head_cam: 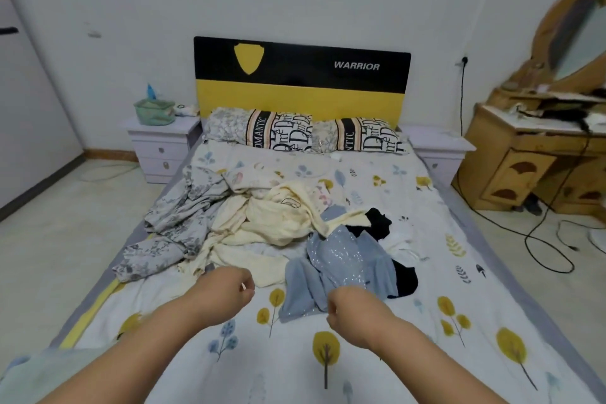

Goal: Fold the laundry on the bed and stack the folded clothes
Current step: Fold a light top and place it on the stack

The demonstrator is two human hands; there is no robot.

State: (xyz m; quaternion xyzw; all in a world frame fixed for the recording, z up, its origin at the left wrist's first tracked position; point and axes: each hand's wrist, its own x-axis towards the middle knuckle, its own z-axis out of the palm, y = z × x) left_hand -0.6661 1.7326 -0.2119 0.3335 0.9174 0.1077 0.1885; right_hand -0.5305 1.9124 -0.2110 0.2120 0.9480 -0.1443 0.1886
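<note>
Both hands curled and empty; right hand (pixel 347 307) sits nearest, just short of the blue sparkly garment (pixel 341 267), left hand (pixel 231 289) beside the cream clothes (pixel 262 223).

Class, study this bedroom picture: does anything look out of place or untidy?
Yes. Unfolded clothes lie heaped mid-bed: a grey floral garment, a cream garment, a sparkly blue garment and black clothing, all crumpled. Nothing is stacked yet.

I read "WARRIOR" on black headboard (pixel 301 62), right part. "ROMANTIC" on striped pillows (pixel 278 131) at bed head; big scattered letters beside it.
</note>
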